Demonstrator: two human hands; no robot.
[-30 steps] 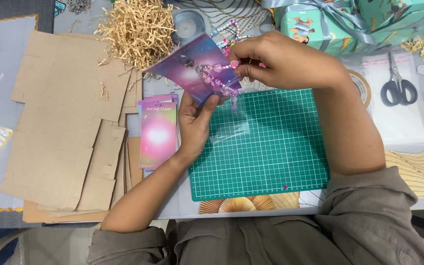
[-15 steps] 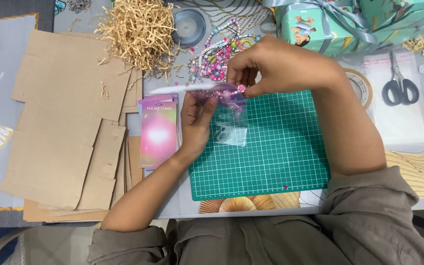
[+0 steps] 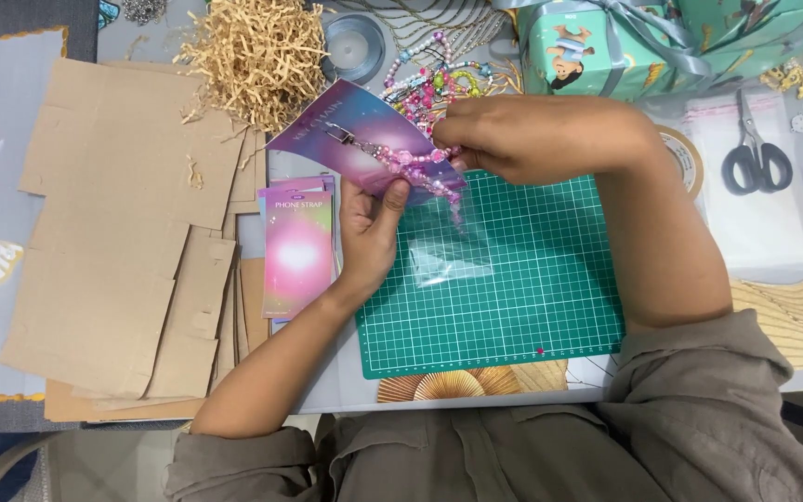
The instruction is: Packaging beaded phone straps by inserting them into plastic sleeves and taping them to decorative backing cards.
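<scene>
**Desk:** Stock on the table, largest down?

**Operator:** Cardboard first: flat brown cardboard blanks (image 3: 113, 232), stacked at the left. Next I log the green gridded cutting mat (image 3: 532, 279) at centre, a teal gift box with grey ribbon (image 3: 606, 42) at the top right, and a heap of tan paper shred (image 3: 253, 56) at the top. A stack of tall pink-and-purple printed cards (image 3: 297, 251), lettered along the top, lies just left of the mat. One small clear plastic sleeve (image 3: 448, 256) lies on it.

**Desk:** And the hands?

**Operator:** The left hand (image 3: 369, 228) pinches the lower edge of a tilted purple backing card (image 3: 346, 139), raised above the mat's top-left corner. The right hand (image 3: 532, 139) is closed on one end of a pink beaded strap with metal clasp (image 3: 401, 158), which lies diagonally across that card. I judge the step to be mounting the strap. It calls for a steady card and a taut strap.
</scene>
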